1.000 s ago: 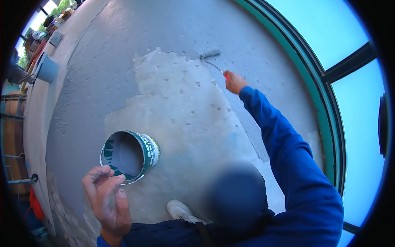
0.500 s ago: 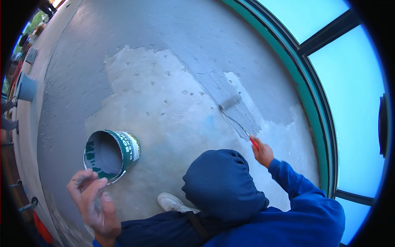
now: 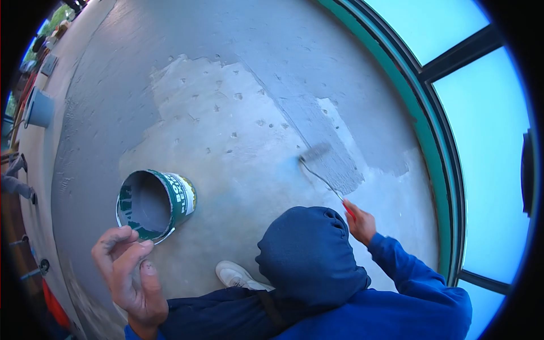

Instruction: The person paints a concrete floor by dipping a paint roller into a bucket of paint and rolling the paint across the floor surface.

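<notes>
My right hand (image 3: 361,222) is wrapped round the red handle (image 3: 349,209) of a paint roller (image 3: 315,152). Its grey-coated sleeve rests on the floor at the left edge of a strip of fresh grey coating (image 3: 335,161). My left hand (image 3: 129,272) is raised at the lower left, fingers loosely curled and the thumb apart, with nothing visible in them. Just beyond its fingertips stands a green bucket (image 3: 181,195) with a white label, holding grey paint. The bucket's wire handle lies along the near rim; the fingertips overlap it in view, and I cannot tell whether they touch.
Bare pale concrete (image 3: 226,153) lies between darker coated floor (image 3: 187,28) on the left, far side and right. A green-edged window frame (image 3: 439,187) runs along the right. A grey bucket (image 3: 39,107) and a person's legs (image 3: 18,180) are at the far left. My shoe (image 3: 235,275) is below.
The roller has been drawn back toward me and slightly left, off the strip's middle. My left hand keeps its loose curl. The whole view has shifted slightly.
</notes>
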Tool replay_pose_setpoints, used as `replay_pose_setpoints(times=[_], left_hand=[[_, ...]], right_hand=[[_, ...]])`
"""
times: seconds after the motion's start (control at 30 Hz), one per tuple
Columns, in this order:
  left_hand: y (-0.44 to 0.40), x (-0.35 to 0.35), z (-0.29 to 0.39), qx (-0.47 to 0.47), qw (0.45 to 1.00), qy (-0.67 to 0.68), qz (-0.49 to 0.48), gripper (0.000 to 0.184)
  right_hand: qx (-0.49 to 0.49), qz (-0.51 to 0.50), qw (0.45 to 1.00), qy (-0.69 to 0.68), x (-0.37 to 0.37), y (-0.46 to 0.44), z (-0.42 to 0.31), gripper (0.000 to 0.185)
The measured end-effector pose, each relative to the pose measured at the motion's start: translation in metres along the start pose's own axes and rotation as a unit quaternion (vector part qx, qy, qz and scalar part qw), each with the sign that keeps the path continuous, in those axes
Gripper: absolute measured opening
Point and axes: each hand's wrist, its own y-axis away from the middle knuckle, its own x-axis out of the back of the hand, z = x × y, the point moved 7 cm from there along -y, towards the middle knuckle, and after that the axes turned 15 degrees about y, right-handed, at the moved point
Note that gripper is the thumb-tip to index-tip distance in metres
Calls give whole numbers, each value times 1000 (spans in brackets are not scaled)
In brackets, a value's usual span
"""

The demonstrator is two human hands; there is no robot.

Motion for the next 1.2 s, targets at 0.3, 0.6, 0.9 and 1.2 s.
replay_pose_setpoints(times=[0.3, 0.6, 0.9, 1.2], left_hand=[[-6, 2, -8, 16, 1000, -10, -19, 22], [-9, 5, -23, 40, 999, -19, -19, 22], [-9, 1, -15, 4, 1000, -19, -14, 24], [-2, -15, -10, 28, 999, 14, -35, 24]], right_hand=[[54, 48, 996, -58, -33, -282, -113, 33], [72, 42, 996, -10, 5, -514, -193, 34], [102, 80, 990, -55, -31, -343, -70, 32], [-108, -75, 990, -52, -1, 0, 53, 40]])
